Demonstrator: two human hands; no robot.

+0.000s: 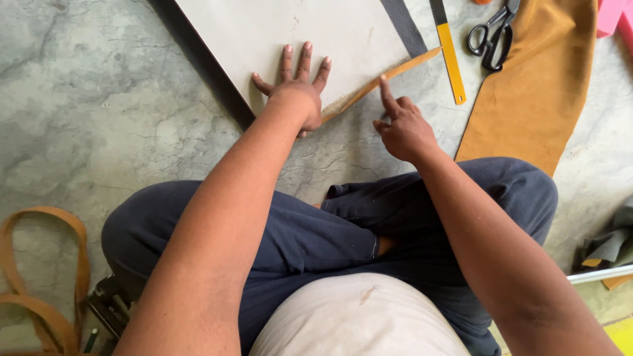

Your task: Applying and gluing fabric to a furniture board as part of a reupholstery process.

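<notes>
While the person sits cross-legged on the floor:
Left hand (pixel 298 86): fingers spread flat on pale rectangular board (pixel 297 29), gripping nothing.
Right hand (pixel 400 125): forefinger pressing thin tan leather strip (pixel 382 82), otherwise loosely curled.
Strip: along the board's lower edge.
Nearby: yellow ruler (pixel 451 56), black scissors (pixel 491 33).

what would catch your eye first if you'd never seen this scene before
First the two bare arms reaching forward over crossed legs: the left hand lies spread flat on a pale board, and the right hand sets its forefinger on a thin tan strip along the board's edge. Then the tan leather sheet at upper right, with black scissors and a yellow ruler beside it.
</notes>
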